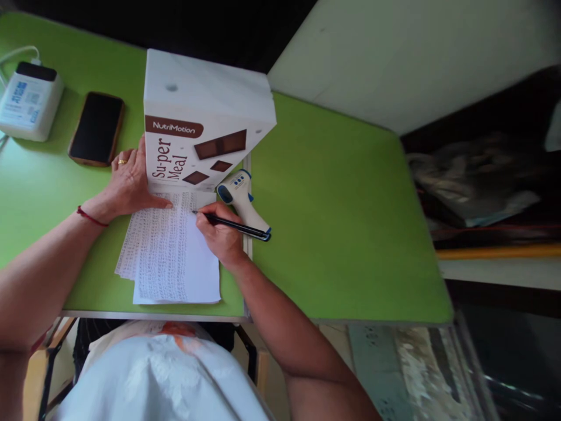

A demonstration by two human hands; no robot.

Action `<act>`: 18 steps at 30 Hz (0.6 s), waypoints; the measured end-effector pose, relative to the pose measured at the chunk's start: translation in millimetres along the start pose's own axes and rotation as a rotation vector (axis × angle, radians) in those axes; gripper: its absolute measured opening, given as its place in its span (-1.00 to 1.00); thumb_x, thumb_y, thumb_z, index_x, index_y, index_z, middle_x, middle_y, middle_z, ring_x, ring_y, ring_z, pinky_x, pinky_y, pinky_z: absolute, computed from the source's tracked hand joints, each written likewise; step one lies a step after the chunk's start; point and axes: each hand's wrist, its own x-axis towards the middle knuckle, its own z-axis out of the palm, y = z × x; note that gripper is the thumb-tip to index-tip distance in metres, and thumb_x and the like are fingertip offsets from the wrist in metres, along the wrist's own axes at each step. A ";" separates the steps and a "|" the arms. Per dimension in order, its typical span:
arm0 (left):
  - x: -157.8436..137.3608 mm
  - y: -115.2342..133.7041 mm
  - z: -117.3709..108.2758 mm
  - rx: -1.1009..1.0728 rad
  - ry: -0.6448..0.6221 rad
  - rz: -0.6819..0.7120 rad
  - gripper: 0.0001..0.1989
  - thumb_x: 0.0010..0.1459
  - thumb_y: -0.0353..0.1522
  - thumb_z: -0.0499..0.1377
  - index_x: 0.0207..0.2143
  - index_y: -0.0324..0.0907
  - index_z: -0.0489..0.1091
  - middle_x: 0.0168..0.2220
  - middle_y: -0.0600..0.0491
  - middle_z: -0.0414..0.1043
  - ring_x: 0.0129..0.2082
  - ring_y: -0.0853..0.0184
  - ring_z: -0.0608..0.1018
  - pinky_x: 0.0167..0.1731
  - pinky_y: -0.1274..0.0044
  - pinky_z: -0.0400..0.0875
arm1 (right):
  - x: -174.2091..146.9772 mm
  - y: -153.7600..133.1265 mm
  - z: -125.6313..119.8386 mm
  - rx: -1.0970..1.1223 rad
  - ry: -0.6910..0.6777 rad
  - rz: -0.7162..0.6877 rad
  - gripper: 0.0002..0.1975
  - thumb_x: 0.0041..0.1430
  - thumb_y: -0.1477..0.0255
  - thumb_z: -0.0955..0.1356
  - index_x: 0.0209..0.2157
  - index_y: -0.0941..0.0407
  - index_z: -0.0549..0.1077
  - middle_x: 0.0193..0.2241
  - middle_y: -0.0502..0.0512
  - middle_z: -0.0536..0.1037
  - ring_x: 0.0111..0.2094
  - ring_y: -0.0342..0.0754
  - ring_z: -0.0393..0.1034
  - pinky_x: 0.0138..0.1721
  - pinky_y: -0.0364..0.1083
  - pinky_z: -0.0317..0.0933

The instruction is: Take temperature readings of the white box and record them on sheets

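Note:
My right hand point(222, 237) is closed around a black pen point(239, 225), its tip at the upper part of a paper sheet point(199, 272). Columns of small handwriting cover the left and middle of that sheet; its right side is blank. More written sheets point(128, 257) stick out underneath, to the left. My left hand point(129, 184) lies spread at the top left of the papers, thumb on the sheet, some fingertips hidden by a white box point(205, 82). The box stands upright behind the papers and reads "NutriMotion Su-per Meal".
A white and blue infrared thermometer point(239, 193) lies right of the papers, by the box. At the left are a dark phone point(97, 128) and a white charger block point(33, 102) with a cable. The green table point(350, 222) has a seam right of the papers.

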 end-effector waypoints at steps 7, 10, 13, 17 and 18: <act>0.5 -5.5 2.2 -0.036 0.035 0.035 0.34 -0.34 0.09 0.50 0.45 -0.06 0.00 0.40 -0.25 0.15 0.41 -0.37 0.12 0.37 -0.08 -0.03 | 0.2 -1.9 -0.3 0.038 0.016 0.000 -0.89 0.19 0.33 0.34 -0.41 0.03 0.39 -0.56 -0.08 0.48 -0.52 -0.13 0.37 -0.43 -0.12 0.34; 0.5 -4.2 1.8 -0.042 0.041 0.049 0.35 -0.35 0.09 0.50 0.45 -0.05 0.00 0.40 -0.25 0.15 0.40 -0.37 0.13 0.37 -0.08 -0.02 | -0.1 -0.6 0.7 0.041 0.024 0.032 -0.88 0.19 0.32 0.34 -0.41 0.03 0.39 -0.56 -0.08 0.46 -0.52 -0.12 0.36 -0.42 -0.11 0.34; 0.2 -1.0 0.5 -0.017 0.023 0.030 0.36 -0.32 0.07 0.49 0.46 -0.13 -0.02 0.42 -0.29 0.10 0.41 -0.34 0.11 0.39 -0.05 -0.06 | -0.6 1.4 1.8 0.052 0.069 0.044 -0.87 0.18 0.32 0.33 -0.42 0.04 0.39 -0.57 -0.08 0.44 -0.53 -0.12 0.33 -0.43 -0.10 0.34; -0.3 2.0 -1.2 0.008 0.001 -0.008 0.38 -0.32 0.09 0.48 0.45 -0.21 -0.04 0.43 -0.33 0.06 0.43 -0.33 0.08 0.40 -0.01 -0.08 | -1.0 2.1 2.2 0.021 0.072 0.043 -0.86 0.18 0.31 0.32 -0.43 0.03 0.39 -0.57 -0.08 0.44 -0.53 -0.13 0.33 -0.44 -0.11 0.33; -0.2 1.8 -1.1 0.006 0.001 -0.008 0.38 -0.33 0.09 0.48 0.45 -0.19 -0.04 0.43 -0.32 0.06 0.43 -0.34 0.08 0.41 0.00 -0.08 | -1.0 1.9 2.0 0.017 0.064 0.040 -0.86 0.19 0.31 0.32 -0.42 0.03 0.39 -0.57 -0.08 0.44 -0.52 -0.13 0.33 -0.43 -0.10 0.33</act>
